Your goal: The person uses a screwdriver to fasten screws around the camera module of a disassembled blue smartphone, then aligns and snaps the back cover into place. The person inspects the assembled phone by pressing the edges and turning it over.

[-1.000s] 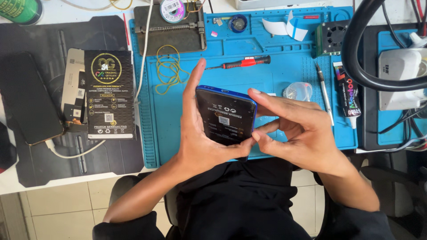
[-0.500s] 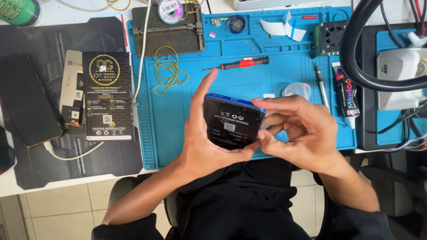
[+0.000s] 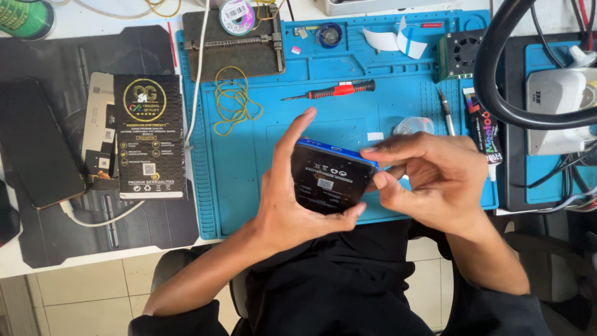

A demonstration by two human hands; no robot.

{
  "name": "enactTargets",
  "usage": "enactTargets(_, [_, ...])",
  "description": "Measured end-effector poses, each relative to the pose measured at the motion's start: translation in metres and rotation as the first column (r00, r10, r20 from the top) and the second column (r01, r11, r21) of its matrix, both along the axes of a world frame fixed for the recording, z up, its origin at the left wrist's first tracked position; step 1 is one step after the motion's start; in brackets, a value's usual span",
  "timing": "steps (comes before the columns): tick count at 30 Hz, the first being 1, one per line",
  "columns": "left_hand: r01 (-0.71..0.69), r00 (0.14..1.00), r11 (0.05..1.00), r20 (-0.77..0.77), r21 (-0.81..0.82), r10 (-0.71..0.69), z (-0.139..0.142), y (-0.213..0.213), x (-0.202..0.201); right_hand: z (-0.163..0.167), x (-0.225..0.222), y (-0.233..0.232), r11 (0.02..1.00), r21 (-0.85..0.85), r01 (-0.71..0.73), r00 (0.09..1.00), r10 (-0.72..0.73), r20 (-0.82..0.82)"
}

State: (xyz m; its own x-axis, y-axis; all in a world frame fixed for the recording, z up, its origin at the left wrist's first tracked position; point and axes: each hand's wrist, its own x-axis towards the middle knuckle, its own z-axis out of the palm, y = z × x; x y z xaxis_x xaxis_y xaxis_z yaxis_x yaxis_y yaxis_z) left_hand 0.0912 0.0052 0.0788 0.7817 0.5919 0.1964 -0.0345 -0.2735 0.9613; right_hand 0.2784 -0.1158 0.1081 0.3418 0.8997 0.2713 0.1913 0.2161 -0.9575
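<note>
Now, far left on your desk (image 3: 37, 249), a dark phone (image 3: 38, 149) lies flat, with a black printed box (image 3: 149, 137) just beside it. Next comes the blue work mat (image 3: 249, 174), carrying a tangle of yellow rubber bands (image 3: 231, 101) and a red-handled screwdriver (image 3: 333, 91). Your left hand (image 3: 287, 199) is clamped around the blue-edged phone (image 3: 326, 177), thumb up along its left side, holding it above the mat's near edge. Your right hand (image 3: 429, 177) pinches at the phone's right edge, fingers closed together. A glue tube (image 3: 484, 132) lies further right.
</note>
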Motion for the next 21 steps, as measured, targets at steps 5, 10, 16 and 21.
enactTargets(5, [-0.017, 1.000, 0.998, -0.001, 0.062, 0.018, -0.003, 0.000, 0.000, 0.011, 0.007, 0.001, 0.999, -0.032, -0.025, 0.984, 0.030, 0.176])
enactTargets(10, [0.010, 1.000, 0.989, -0.013, 0.149, -0.008, -0.007, -0.001, -0.002, 0.014, 0.010, -0.002, 1.000, 0.002, 0.014, 0.951, -0.014, 0.309])
enactTargets(16, [0.048, 0.998, 0.976, 0.028, 0.214, -0.055, -0.014, 0.001, -0.002, 0.009, 0.018, -0.006, 0.999, -0.046, 0.016, 0.958, -0.002, 0.288])
enactTargets(21, [0.139, 0.989, 0.960, 0.006, 0.244, -0.145, -0.015, 0.008, -0.002, 0.009, 0.021, -0.010, 0.995, -0.055, -0.078, 0.991, 0.083, 0.106])
